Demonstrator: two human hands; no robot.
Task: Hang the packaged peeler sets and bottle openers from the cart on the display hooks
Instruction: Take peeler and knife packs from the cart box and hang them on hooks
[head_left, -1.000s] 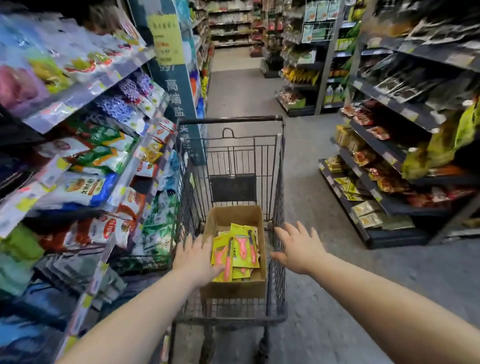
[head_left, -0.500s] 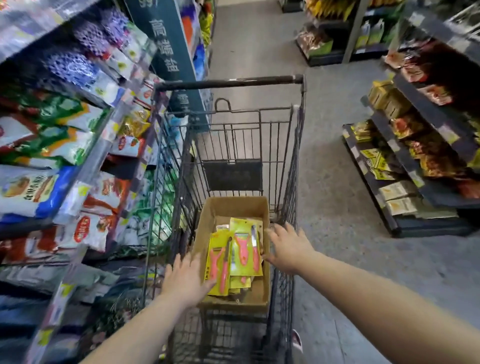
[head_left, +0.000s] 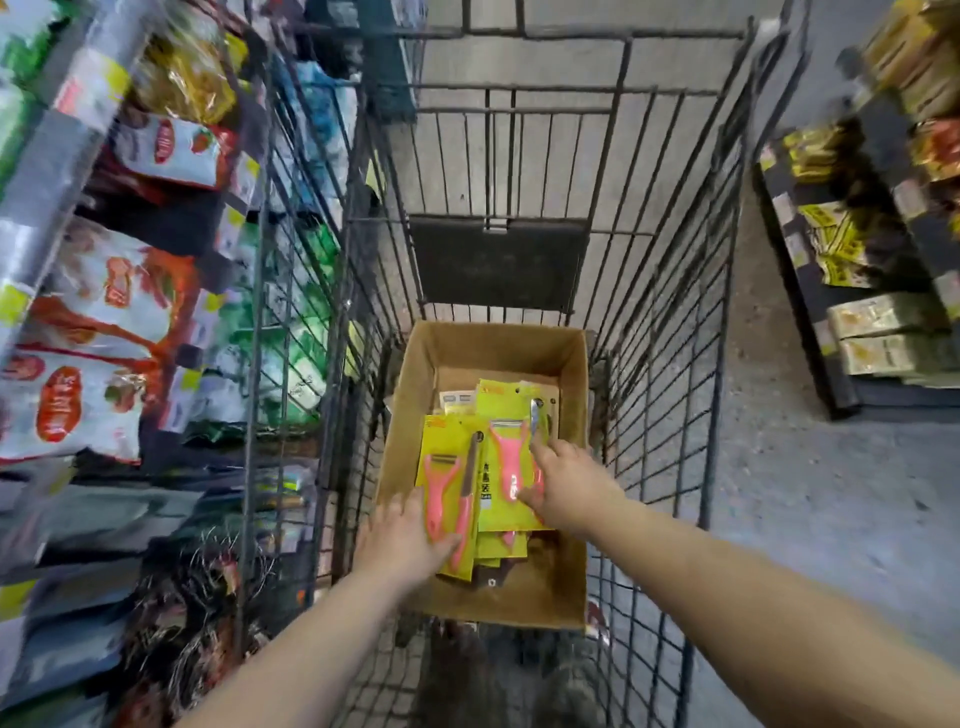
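In the head view, peeler packs (head_left: 506, 413) are seen overlapped in the box (head_left: 493, 343) in the cart (head_left: 670, 312). The left hand (head_left: 400, 540) is laid on one, its grip not discernible, and the right hand (head_left: 569, 488) is spread flat on another. Neighbouring packs could be dragged out and dropped.

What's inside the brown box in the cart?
Yellow packs with pink peelers, piled up, the left hand and right hand touching the top ones. A paler card peeks out behind. Whatever lies underneath is hidden.

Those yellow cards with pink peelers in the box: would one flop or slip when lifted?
Probably light and fairly stiff: the left peeler pack is a thin flat card. Loosely stacked in the cardboard box, it may slide off its neighbours.
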